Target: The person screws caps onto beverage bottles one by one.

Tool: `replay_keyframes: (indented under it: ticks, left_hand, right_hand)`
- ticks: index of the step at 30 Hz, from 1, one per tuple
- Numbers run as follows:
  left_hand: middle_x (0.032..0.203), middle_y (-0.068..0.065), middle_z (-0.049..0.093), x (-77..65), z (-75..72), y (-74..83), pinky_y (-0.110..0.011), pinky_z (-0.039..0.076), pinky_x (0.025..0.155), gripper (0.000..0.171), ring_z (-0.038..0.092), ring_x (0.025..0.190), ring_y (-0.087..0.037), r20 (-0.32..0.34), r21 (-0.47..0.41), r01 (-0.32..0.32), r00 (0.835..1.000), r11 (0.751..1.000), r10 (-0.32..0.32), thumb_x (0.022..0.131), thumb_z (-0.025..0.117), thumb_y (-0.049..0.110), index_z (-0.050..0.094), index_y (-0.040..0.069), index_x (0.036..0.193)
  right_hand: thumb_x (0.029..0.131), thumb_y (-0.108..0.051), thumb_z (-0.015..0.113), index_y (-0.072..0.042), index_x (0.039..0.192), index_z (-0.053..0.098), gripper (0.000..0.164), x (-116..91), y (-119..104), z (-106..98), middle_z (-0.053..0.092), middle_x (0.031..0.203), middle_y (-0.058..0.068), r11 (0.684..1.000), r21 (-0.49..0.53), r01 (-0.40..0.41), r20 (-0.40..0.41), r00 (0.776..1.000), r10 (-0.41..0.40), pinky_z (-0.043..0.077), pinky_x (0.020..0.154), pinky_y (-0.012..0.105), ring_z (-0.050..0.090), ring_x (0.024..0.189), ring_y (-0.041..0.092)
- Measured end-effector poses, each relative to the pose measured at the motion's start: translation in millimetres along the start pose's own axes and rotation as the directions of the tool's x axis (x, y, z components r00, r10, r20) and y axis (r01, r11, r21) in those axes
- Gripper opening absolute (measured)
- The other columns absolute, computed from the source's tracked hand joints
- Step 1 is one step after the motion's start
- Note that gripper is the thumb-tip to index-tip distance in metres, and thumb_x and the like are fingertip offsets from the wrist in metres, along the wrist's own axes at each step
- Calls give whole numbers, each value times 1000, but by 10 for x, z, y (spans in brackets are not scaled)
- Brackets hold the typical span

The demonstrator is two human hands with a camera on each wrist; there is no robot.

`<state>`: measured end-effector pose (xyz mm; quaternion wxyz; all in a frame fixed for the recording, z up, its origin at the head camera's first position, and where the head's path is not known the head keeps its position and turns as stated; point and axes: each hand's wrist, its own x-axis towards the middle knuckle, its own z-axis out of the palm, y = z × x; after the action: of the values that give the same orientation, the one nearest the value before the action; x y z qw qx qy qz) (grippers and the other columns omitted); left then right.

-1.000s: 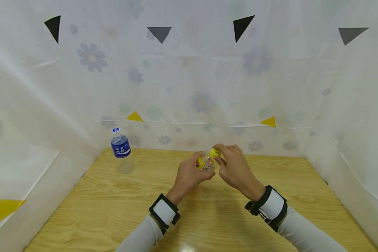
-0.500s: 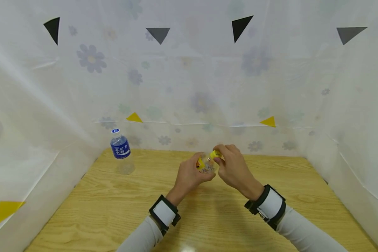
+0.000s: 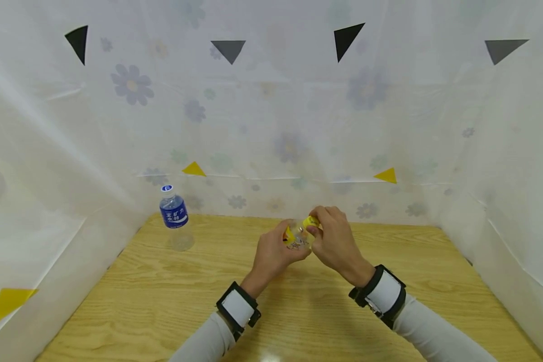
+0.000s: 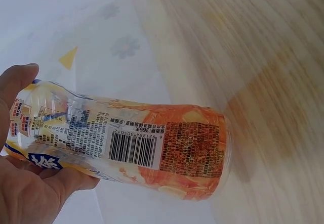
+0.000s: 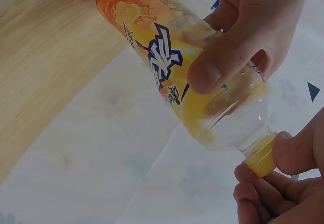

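Observation:
My left hand [image 3: 273,249] grips a clear plastic drink bottle [image 4: 131,138] round its upper body. The bottle has a yellow and orange label with a barcode and dark blue lettering. It is tilted, its neck pointing up and to the right in the head view. With thumb and fingers, my right hand [image 3: 337,246] pinches the yellow cap [image 5: 260,158] on the bottle's neck. In the right wrist view the cap sits at the mouth of the neck. The left palm hides part of the label in the head view.
A second clear bottle [image 3: 174,216] with a blue label and white cap stands upright at the back left of the wooden table [image 3: 163,301]. A pale flowered plastic sheet [image 3: 262,115] encloses the back and sides, with black, grey and yellow triangles on it.
My right hand's fingers have turned slightly about the yellow cap, and its wrist has shifted a little to the left. The left hand keeps its hold on the bottle, nearly still.

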<state>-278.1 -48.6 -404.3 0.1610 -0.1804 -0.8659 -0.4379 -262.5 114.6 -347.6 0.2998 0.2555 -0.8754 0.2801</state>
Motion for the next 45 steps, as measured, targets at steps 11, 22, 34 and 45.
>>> replay_keyframes:
  ticks: [11,22,34,45]
  left_hand:
    - [93,-1,72,-19,24,24,-21,50,59,58,64,73,-10,-22,33,-26,999,999,27,80,85,40,63,18,129]
    - [94,-2,72,-8,25,39,-23,51,60,59,65,74,-12,-20,33,-3,1000,999,3,80,86,38,63,19,131]
    - [97,-2,72,0,37,31,-23,52,62,62,66,77,-13,4,23,3,1000,1000,-3,80,85,38,62,16,133]
    - [98,-3,72,15,28,62,-23,53,63,64,66,78,-12,16,20,16,1000,1000,-16,79,87,36,61,16,134]
  right_hand:
    - [86,0,72,-2,89,59,14,3,26,37,59,82,12,999,-33,9,-22,1000,-9,37,81,46,52,82,31]
    - [89,-4,70,1,95,62,11,17,39,-6,61,86,13,999,-52,-3,14,1000,3,38,80,46,55,86,34]
    - [91,-5,70,2,99,63,12,-3,58,-28,62,89,15,998,-56,-11,30,999,13,40,82,48,57,89,35]
    - [94,-8,69,0,105,65,15,-14,103,-43,64,92,15,998,-57,2,33,999,0,42,83,49,59,91,35]
